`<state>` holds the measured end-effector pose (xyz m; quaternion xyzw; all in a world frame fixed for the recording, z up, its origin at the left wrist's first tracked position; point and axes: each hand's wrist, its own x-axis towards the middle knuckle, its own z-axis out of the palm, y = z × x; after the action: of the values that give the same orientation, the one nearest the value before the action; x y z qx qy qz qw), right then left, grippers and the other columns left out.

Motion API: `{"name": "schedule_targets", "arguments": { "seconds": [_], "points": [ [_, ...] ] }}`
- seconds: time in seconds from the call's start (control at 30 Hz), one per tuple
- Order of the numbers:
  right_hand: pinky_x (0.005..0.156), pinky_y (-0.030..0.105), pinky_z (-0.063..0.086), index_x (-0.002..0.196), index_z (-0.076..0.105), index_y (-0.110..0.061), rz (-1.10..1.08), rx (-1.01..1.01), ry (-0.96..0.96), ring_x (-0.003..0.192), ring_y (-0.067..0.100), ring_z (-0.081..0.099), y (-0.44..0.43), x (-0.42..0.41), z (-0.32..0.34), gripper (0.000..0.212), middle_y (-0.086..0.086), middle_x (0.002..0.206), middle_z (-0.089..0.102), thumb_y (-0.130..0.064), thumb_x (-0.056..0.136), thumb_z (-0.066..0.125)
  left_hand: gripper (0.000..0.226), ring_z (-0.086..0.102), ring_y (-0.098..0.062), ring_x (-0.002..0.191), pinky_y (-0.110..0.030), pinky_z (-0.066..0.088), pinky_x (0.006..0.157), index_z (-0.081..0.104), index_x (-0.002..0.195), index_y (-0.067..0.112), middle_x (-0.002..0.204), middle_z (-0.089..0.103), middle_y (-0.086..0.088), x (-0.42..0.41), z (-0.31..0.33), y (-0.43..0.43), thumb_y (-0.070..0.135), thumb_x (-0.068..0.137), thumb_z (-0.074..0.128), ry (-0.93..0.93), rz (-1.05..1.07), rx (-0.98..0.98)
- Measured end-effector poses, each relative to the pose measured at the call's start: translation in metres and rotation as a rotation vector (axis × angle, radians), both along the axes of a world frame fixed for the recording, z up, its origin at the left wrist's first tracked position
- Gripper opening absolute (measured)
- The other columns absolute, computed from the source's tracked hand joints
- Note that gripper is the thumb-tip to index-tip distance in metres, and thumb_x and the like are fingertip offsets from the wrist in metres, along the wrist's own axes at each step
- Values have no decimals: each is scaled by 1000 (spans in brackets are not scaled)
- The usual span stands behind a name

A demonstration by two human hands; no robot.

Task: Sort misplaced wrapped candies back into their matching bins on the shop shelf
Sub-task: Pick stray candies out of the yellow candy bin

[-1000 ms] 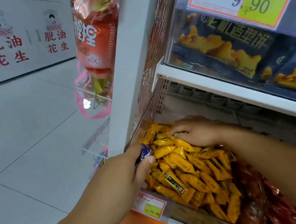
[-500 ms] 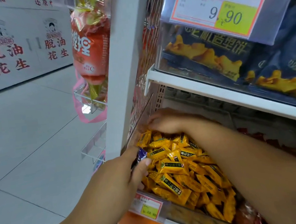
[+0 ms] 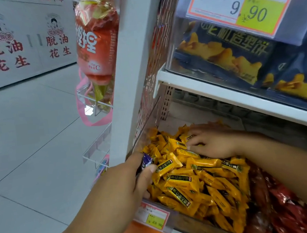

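Top right: big price tag, white w/ red border & yellow-green block, reads 9.90; below it, dark blue snack bags w/ yellow biscuit pics, behind a clear front. Left of white post: orange-red packet w/ gold foil ends hangs upright, lower tip by a clear acrylic holder; pink strap loops beneath. Far left bkgd: white cartons w/ red Chinese chars; pale tiled floor. Bottom centre: small price tag w/ yellow patch, digits look like 23.90.
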<state>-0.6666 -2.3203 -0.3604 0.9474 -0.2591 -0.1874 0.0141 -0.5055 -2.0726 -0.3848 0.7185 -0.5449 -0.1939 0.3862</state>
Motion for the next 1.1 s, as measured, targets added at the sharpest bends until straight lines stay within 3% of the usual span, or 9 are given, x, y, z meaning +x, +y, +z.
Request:
{"name": "schedule_targets", "arguments": {
  "seconds": [0.1, 0.23, 0.3, 0.43, 0.53, 0.6, 0.83, 0.9, 1.1],
  "points": [
    [117, 44, 15, 120, 60, -42, 3, -27, -14, 143, 10, 18, 0, -12, -3, 38, -12, 148, 37, -55, 98, 31, 41, 61, 10, 72, -13, 48, 64, 46, 86, 40, 74, 67, 25, -1, 1, 1, 68, 74, 20, 16, 6, 1],
    [108, 34, 33, 123, 61, -37, -20, 31, -289, 129, 14, 42, 1, -14, 3, 35, -4, 136, 51, -50, 96, 42, 40, 62, 8, 71, -19, 51, 67, 46, 88, 37, 73, 69, 19, -3, 0, 0, 66, 77, 21, -18, 6, 1],
    [102, 20, 30, 128, 55, -42, -95, 108, -393, 127, 4, 40, 5, -22, 22, 36, -11, 138, 48, -50, 93, 49, 37, 61, 10, 72, -16, 49, 65, 46, 88, 36, 72, 69, 15, -4, 0, 0, 64, 80, 22, -23, -1, 7],
    [112, 32, 28, 124, 35, -69, -239, 356, -53, 135, 6, 32, 23, -43, 58, 64, -19, 150, 30, -69, 69, 68, 38, 60, 13, 74, -13, 47, 63, 47, 89, 35, 72, 69, 12, -3, 2, 1, 62, 81, 22, -37, 5, 17],
    [114, 27, 20, 144, 19, -56, -240, 324, 198, 143, 16, 23, 28, -29, 35, 91, -6, 159, 13, -47, 75, 77, 39, 59, 14, 74, -15, 47, 62, 47, 88, 35, 72, 68, 12, -4, 2, 2, 63, 80, 22, -41, 17, 28],
    [114, 27, 27, 148, 12, -53, -218, 238, 175, 140, 20, 28, 21, -12, 11, 97, 1, 159, 12, -38, 76, 76, 42, 59, 13, 75, -15, 47, 63, 48, 87, 35, 75, 68, 18, -6, 3, 1, 66, 78, 20, -40, 13, 26],
    [100, 28, 30, 144, 36, -41, -153, 29, -112, 137, 26, 33, 1, 52, -1, 65, -1, 153, 34, -40, 86, 65, 42, 60, 10, 75, -17, 49, 66, 49, 87, 34, 80, 62, 36, -6, 7, 0, 65, 78, 22, -28, 17, 25],
    [91, 23, 26, 142, 42, -39, -191, 126, -247, 135, 21, 38, -2, 51, 11, 60, -4, 151, 38, -43, 87, 66, 48, 62, 7, 71, -22, 51, 67, 50, 86, 33, 79, 66, 30, -6, 6, -1, 69, 74, 21, -7, 20, 20],
    [100, 21, 39, 129, 59, -30, -275, 534, -458, 121, 10, 53, 14, 3, 56, 61, -8, 130, 58, -55, 73, 61, 45, 62, 7, 69, -29, 54, 68, 47, 87, 37, 79, 65, 32, -6, 4, -5, 70, 74, 19, -44, 18, 45]
  ]
}}
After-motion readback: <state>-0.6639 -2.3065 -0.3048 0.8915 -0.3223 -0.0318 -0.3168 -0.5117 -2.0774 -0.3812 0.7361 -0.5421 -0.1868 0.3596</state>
